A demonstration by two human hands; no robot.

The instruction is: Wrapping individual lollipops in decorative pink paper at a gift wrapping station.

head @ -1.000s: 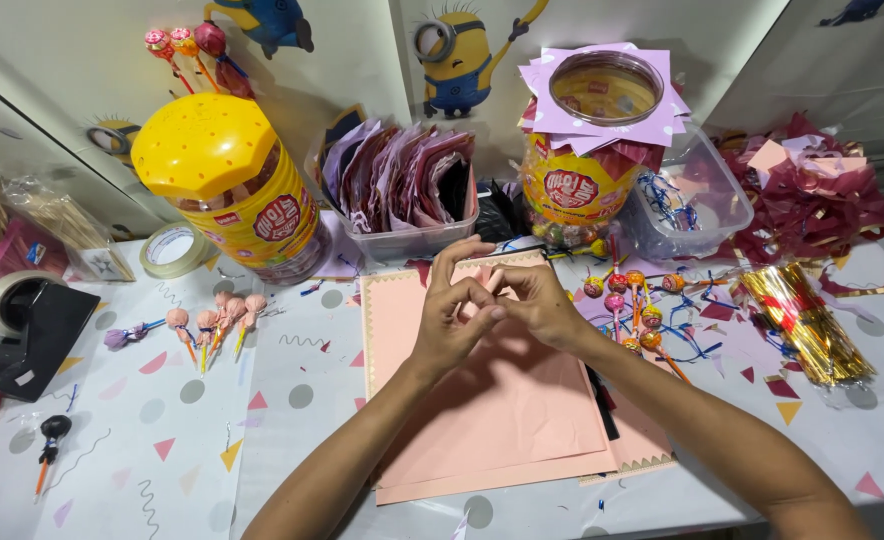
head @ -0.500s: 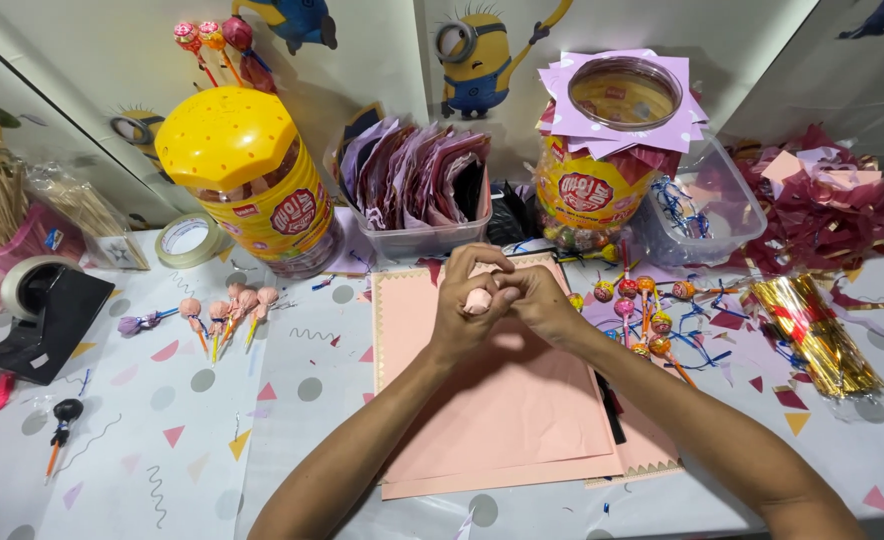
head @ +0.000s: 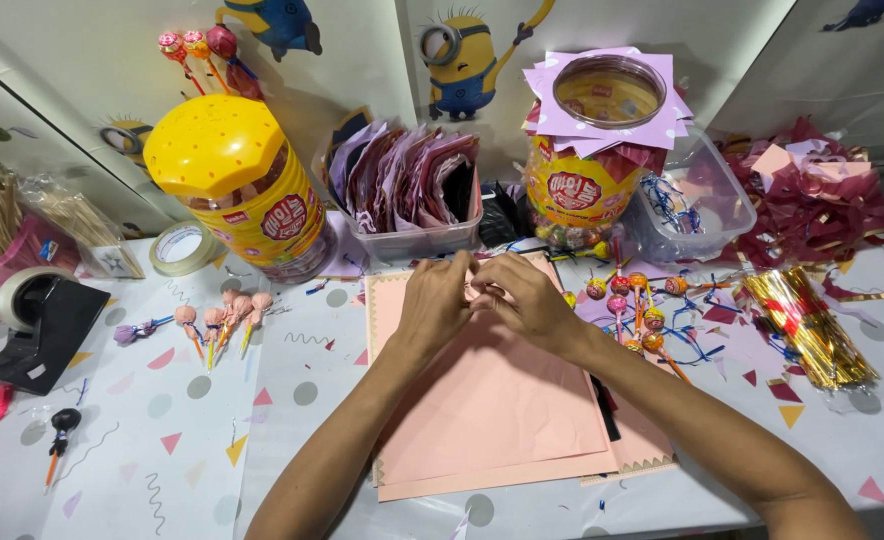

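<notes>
We've got our left hand (head: pixel 434 305) and right hand (head: pixel 524 300) pinched together on a small pink piece (head: pixel 478 291), right above the pink paper stack (head: pixel 492 410). It's tiny, so it could easily slip out and land among the lollipops (head: pixel 630 292).

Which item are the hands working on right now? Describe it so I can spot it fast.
Start at the stack of pink paper sheets in the middle of the table. At its far edge the left hand and right hand meet, pinching a small pink piece between their fingertips. Unlike the wrapped lollipops lying to the left, it is held off the table and mostly hidden.
</notes>
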